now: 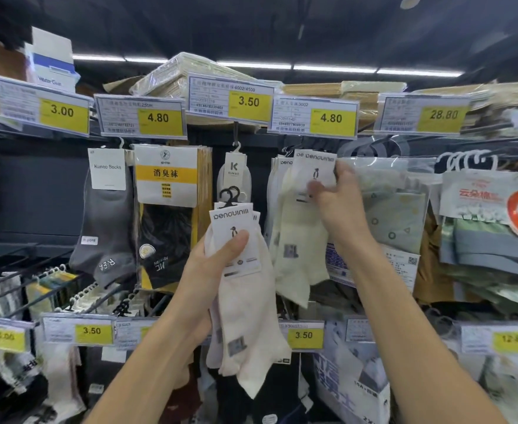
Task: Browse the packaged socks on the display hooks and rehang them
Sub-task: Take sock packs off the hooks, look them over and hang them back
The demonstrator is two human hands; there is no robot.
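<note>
My left hand (218,264) grips a small bunch of pale pink Penguin socks (248,313) by their white label cards, black hanger hooks sticking up free of any display hook. My right hand (340,203) pinches the label card of a cream Penguin sock pair (300,240) that hangs with similar pairs under the 4.80 price tag (315,117). That hand looks blurred. Whether the cream pair's hook sits on the display hook is hidden.
Grey Kunao socks (104,221), a yellow-labelled black sock pack (167,215) and a white Kunao pair (234,175) hang to the left. Bagged patterned socks (395,209) and a red-lettered pack (490,206) hang to the right. Lower hooks and price tags (303,335) run below.
</note>
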